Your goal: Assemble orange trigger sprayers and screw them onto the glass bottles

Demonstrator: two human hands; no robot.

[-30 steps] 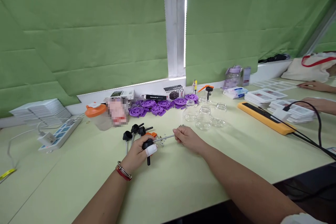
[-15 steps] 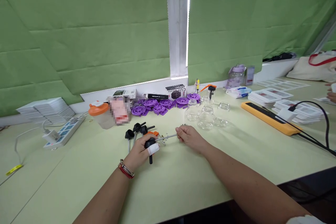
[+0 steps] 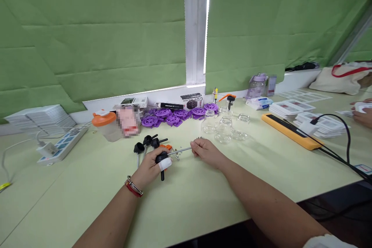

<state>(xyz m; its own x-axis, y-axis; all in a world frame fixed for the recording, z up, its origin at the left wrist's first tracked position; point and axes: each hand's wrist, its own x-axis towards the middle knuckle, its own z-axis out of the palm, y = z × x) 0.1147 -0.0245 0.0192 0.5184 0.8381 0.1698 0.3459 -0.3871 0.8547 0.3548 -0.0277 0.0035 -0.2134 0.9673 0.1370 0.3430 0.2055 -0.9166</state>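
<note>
1. A thin metal rod (image 3: 181, 150) with a black knob (image 3: 161, 158) at one end lies level just above the pale green table (image 3: 203, 197), near the middle of its front half, held at both ends.
2. The left hand (image 3: 151, 166), a white bandage on one fingertip and a red-and-metal bracelet at the wrist, is closed around the black knob; a short black stem sticks out below the fist.
3. The right hand (image 3: 205, 152) pinches the rod's far end between narrowed fingertips, with its heel resting on the table.
4. Just behind the left hand lie more black-knobbed rods (image 3: 147, 143) and a small orange part (image 3: 166, 147), touching or nearly touching one another.
5. Clear glass jars (image 3: 225, 128) stand just beyond the right hand; purple plastic wheels (image 3: 174, 114) sit in a row near the window sill behind them.
6. An orange-lidded cup (image 3: 102, 124) and a white power strip (image 3: 59, 145) lie to the left, well apart from the hands.
7. To the right run a long yellow device (image 3: 290, 131), a black cable (image 3: 343, 143) and stacks of cards (image 3: 293, 109); another person's hand (image 3: 363, 115) shows at the frame's right edge.
</note>
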